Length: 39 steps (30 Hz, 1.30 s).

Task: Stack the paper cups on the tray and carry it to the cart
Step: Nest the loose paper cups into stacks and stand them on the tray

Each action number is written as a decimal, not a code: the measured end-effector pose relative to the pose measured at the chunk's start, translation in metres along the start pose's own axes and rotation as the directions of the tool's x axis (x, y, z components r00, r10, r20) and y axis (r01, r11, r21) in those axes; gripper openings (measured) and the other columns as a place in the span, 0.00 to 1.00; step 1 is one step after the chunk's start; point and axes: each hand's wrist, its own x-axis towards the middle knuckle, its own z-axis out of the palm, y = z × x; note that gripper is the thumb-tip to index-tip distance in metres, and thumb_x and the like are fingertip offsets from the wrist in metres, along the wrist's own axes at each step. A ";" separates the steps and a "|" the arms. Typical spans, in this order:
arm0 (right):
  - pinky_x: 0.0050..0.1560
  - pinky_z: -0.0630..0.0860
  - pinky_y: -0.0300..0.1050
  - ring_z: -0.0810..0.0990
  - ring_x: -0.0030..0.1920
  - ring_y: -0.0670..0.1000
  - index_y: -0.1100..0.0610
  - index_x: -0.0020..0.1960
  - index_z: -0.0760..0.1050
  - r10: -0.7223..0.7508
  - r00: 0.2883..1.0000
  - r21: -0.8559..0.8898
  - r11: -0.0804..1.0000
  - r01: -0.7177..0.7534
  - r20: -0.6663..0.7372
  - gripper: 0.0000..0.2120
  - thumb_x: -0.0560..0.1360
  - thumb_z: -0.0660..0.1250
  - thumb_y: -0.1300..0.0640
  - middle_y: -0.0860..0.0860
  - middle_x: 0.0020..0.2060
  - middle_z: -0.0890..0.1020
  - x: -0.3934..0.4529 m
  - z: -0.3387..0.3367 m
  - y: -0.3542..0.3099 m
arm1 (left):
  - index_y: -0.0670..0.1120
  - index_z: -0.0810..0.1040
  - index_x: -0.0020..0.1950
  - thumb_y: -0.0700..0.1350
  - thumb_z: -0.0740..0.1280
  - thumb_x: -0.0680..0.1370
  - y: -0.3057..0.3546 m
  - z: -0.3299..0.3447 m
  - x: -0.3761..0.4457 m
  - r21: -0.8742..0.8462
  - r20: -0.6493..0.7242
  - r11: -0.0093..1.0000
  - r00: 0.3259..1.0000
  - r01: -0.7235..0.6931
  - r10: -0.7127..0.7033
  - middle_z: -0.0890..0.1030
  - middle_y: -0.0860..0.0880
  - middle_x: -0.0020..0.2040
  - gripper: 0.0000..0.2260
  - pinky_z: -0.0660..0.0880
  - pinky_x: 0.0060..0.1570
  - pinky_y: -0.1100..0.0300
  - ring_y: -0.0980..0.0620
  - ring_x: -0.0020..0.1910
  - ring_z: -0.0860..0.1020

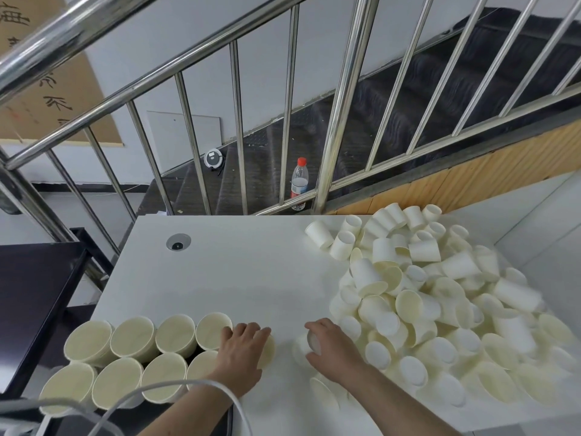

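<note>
Behind the white table (pixel 239 278) runs a steel stair railing (pixel 339 99), its bars slanting across dark steps; a clear plastic bottle with a red cap (pixel 299 180) stands just past the lowest rail, and a small round white device (pixel 214 158) sits on a step further left. A round cable port (pixel 178 242) is set into the tabletop near its far left corner. To the left of the table stands a dark piece of furniture (pixel 34 297); I cannot tell whether it is the cart.

On the right half of the table lies a big loose heap of paper cups (pixel 440 297), tipped every way and spilling toward the near edge. At the near left, upright cups (pixel 138 363) stand rim-up in two rows, touching one another, on something dark that is mostly hidden beneath them.

The left hand (pixel 243 350) lies with fingers spread over the rim of the cup at the right end of those rows, partly covering it. The right hand (pixel 334 347) curls round a single cup (pixel 309 343) lying on its side at the heap's near left edge. A pale cable (pixel 201 385) loops across the foreground over the left forearm and the nearest cups.
</note>
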 end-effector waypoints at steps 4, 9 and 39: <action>0.69 0.64 0.42 0.69 0.69 0.50 0.51 0.73 0.66 0.081 0.992 0.249 0.967 -0.053 -0.101 0.28 0.75 0.68 0.51 0.48 0.69 0.69 0.004 -0.009 -0.004 | 0.52 0.75 0.58 0.66 0.76 0.40 -0.001 -0.005 0.000 -0.046 0.014 0.998 0.999 0.044 -0.044 0.80 0.52 0.49 0.47 0.76 0.39 0.54 0.50 0.43 0.81; 0.52 0.80 0.45 0.78 0.54 0.48 0.50 0.62 0.75 0.263 0.964 0.845 0.506 -0.174 0.040 0.15 0.76 0.67 0.56 0.49 0.59 0.77 0.003 -0.026 -0.016 | 0.54 0.55 0.76 0.71 0.64 0.63 0.009 -0.021 0.005 -0.281 -0.079 0.958 0.993 0.060 -0.085 0.63 0.57 0.71 0.46 0.60 0.64 0.54 0.54 0.69 0.65; 0.54 0.75 0.41 0.78 0.54 0.49 0.55 0.60 0.77 0.209 0.975 0.357 0.919 -0.169 -0.077 0.16 0.75 0.60 0.65 0.49 0.54 0.81 0.005 -0.003 0.002 | 0.55 0.55 0.75 0.59 0.69 0.69 0.014 -0.017 0.008 0.028 0.106 0.998 0.992 0.058 -0.061 0.58 0.51 0.73 0.38 0.51 0.68 0.52 0.49 0.72 0.59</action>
